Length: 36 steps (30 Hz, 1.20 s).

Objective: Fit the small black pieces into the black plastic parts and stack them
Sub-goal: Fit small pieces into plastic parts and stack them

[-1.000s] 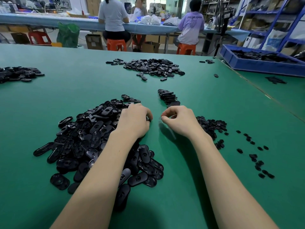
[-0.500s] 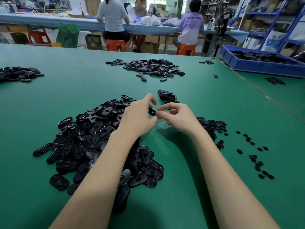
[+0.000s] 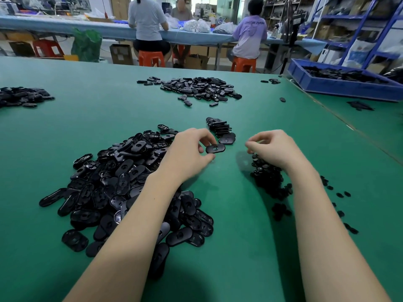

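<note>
The left hand (image 3: 185,153) is pinching an oval plastic part (image 3: 215,148) just above the worktop (image 3: 109,110), near the stack (image 3: 220,128). The right hand (image 3: 274,147), fingers curled, is hovering over the small pieces (image 3: 268,177); whether its grip is holding one cannot be told. Advisable: seat a piece squarely in the opening before stacking.

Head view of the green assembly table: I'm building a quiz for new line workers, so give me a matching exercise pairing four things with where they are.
Things:
1. Oval black plastic part
2. Short stack of finished black parts
3. Heap of small black pieces
4. Blue plastic crate

Places:
A. Far right table edge
B. Under the right hand
C. Pinched by the left hand
D. Just beyond the held part

Pairs: 1-C, 2-D, 3-B, 4-A
</note>
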Available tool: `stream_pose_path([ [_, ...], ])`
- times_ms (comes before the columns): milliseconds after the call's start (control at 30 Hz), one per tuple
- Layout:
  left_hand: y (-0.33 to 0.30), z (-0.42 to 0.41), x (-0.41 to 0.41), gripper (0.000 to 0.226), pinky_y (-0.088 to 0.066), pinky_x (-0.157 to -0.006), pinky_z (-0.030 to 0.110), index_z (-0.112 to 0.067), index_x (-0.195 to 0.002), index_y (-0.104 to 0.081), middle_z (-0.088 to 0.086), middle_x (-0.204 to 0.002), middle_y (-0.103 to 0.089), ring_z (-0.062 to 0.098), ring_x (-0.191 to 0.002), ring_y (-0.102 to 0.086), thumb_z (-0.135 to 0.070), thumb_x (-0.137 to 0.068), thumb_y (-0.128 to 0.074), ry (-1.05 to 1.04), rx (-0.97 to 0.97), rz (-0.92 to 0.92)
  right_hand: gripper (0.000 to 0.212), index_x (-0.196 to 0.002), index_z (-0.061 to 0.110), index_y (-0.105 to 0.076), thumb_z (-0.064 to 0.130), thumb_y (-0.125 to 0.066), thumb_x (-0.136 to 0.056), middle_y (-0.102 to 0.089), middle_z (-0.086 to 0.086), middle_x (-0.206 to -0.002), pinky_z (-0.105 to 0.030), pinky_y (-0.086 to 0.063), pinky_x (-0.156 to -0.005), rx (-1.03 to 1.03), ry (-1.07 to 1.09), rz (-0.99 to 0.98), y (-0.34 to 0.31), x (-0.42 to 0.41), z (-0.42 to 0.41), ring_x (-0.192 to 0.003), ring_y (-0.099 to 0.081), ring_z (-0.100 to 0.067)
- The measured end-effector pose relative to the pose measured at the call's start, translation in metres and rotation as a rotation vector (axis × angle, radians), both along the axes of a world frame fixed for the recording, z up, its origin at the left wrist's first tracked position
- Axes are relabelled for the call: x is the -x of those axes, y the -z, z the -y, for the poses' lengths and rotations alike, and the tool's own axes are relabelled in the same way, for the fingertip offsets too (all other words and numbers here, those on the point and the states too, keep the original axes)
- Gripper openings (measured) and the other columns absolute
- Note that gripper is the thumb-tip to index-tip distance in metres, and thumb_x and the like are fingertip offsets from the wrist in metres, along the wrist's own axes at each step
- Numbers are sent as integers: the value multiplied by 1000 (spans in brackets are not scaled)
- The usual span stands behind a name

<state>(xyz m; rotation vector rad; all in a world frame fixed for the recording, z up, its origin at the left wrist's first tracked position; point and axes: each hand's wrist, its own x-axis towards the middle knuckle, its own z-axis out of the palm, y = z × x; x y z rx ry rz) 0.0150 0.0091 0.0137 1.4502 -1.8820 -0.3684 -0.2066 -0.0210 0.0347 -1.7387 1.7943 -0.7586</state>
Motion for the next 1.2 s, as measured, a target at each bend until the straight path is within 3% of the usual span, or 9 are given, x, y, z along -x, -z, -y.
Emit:
stream_pose_path([
  [100,2,1,1,28,-48,-74,22,-31,-94,-65,-9,-93,-65,11,-77,-63,-16,-76,-79,-2,-7,18,4,-83,35,-76,35,-72,-84,-75,9,-93,-36,-54,-93,-89,50,-236,-2,16,0,-97,-66,-16],
  [167,2,0,1,29,-51,-77,27,-33,-92,-63,-10,-93,-65,12,-77,-62,-17,-75,-80,-7,-15,20,2,-80,36,-77,34,-77,-81,-75,7,-95,-38,-54,-96,-157,39,-293,-3,20,-2,-100,-66,-18],
  [367,2,-1,1,29,-54,-80,36,-34,-90,-61,-11,-89,-63,13,-77,-62,-19,-74,-80,-23,-24,15,14,-79,38,-78,43,-86,-69,-73,9,-98,-31,-53,-86,-183,93,-368,1,8,-6,-100,-65,-19],
  [600,3,0,1,27,-55,-79,39,-34,-90,-59,-15,-86,-63,11,-76,-61,-26,-74,-79,-52,-34,10,5,-85,35,-78,36,-78,-80,-73,3,-102,-29,-48,-80,-126,145,-384,6,2,-4,-99,-65,-24],
  [667,3,0,1,26,-55,-78,39,-35,-90,-58,-15,-86,-63,10,-75,-60,-28,-74,-78,-66,-34,17,5,-83,31,-79,36,-80,-81,-76,6,-93,-29,-51,-78,-95,67,-166,6,1,-1,-93,-67,-19],
  [733,3,0,1,26,-55,-77,39,-36,-90,-57,-16,-86,-63,8,-74,-60,-30,-75,-78,-79,-33,19,9,-82,28,-81,36,-84,-80,-76,12,-83,-24,-46,-63,-107,-34,195,2,-6,-3,-73,-62,-10],
  [800,2,-1,2,27,-56,-76,39,-36,-90,-57,-17,-85,-63,7,-73,-60,-32,-74,-79,-94,-33,18,9,-86,28,-82,37,-83,-82,-78,12,-90,-19,-39,-56,-162,-126,384,1,-13,-5,-64,-57,-6],
  [1067,-1,-4,6,32,-56,-79,38,-34,-95,-59,-11,-82,-66,10,-72,-63,-34,-73,-83,-29,-86,-40,10,-90,23,-82,30,-83,-82,-76,5,-90,-15,-34,-48,-209,-203,507,13,-32,-5,-56,-53,-4],
  [1200,-5,-4,3,36,-49,-69,15,-31,-114,-61,-10,-80,-74,0,-66,-64,-27,-83,-78,83,-214,-209,17,-98,20,-82,30,-81,-85,-73,6,-85,-16,-33,-49,-155,-197,501,12,-29,-4,-63,-48,-8],
])
